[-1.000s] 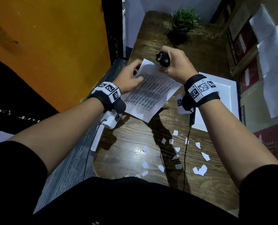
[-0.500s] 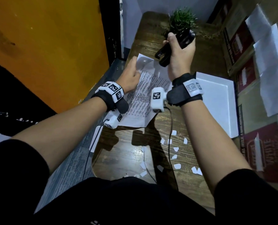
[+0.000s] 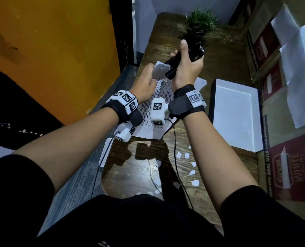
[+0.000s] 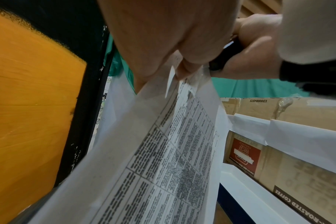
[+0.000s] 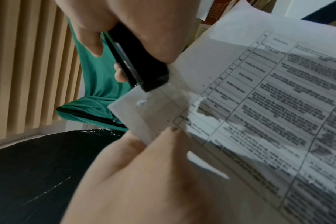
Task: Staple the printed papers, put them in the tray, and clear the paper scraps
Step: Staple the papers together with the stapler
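Observation:
The printed papers (image 3: pixel 163 102) lie on the wooden table (image 3: pixel 130 168) with their far corner (image 3: pixel 158 70) lifted. My left hand (image 3: pixel 152 75) pinches that corner (image 5: pixel 150 110), where a small staple (image 5: pixel 142 103) shows. My right hand (image 3: pixel 181 50) grips the black stapler (image 3: pixel 172 69) above the table, nose down against the raised corner (image 4: pixel 199 72). In the right wrist view the stapler (image 5: pixel 142 68) tip touches the sheet just above the staple. Several white paper scraps (image 3: pixel 186 155) lie scattered on the near table. A white tray (image 3: pixel 235 113) sits to the right.
A small green plant (image 3: pixel 199 24) stands at the far end of the table. Cardboard boxes (image 3: pixel 290 172) with loose white sheets (image 3: pixel 301 72) line the right side. An orange panel (image 3: pixel 50 50) runs along the left. Wrist-camera cables (image 3: pixel 176 168) trail over the table.
My right hand lifted the stapler off the papers and tilted it nose down. My left hand raised the papers' far corner off the table up to the stapler's nose.

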`<state>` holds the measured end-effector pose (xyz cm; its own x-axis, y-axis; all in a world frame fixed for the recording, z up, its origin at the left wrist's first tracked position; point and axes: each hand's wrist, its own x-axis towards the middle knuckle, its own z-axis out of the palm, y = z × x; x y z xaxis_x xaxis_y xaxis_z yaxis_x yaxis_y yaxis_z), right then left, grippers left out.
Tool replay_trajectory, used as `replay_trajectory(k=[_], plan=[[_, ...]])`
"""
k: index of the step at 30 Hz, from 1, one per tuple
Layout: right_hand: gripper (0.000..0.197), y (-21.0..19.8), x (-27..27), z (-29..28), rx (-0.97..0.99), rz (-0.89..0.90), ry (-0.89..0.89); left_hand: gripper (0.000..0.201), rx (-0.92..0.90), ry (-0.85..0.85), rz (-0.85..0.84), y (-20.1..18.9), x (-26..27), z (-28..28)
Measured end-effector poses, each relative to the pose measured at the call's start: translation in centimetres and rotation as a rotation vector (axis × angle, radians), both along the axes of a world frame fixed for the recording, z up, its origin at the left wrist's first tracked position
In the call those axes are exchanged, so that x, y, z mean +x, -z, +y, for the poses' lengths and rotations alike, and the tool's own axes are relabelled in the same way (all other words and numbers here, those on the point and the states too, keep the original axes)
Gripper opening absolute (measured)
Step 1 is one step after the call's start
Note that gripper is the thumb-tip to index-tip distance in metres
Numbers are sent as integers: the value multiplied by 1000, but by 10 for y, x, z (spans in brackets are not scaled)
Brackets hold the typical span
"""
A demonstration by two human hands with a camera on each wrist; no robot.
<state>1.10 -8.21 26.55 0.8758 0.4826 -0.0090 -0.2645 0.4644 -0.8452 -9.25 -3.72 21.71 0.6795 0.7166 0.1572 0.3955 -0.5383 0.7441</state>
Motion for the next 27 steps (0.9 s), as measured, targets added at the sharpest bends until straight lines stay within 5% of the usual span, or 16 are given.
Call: replay_trajectory(k=[13,16,19,22,27], plan=[[14,-2,10,10,-132,164,134,39,-36,157,56,-5,-2,-4],[14,4,10,8,-74,60,25,32,-19,78,83,-1,-5,-4],[39,17,33,-3,-115,-157,24,36,-9,14,105,10,-8,-1],[45,41,74,-38,-387,-363,-71,38,-79,-92,109,18,-8,2],[35,119,159,-157,-1281,-718,-385,38,-201,-214,81,33,-3,0]])
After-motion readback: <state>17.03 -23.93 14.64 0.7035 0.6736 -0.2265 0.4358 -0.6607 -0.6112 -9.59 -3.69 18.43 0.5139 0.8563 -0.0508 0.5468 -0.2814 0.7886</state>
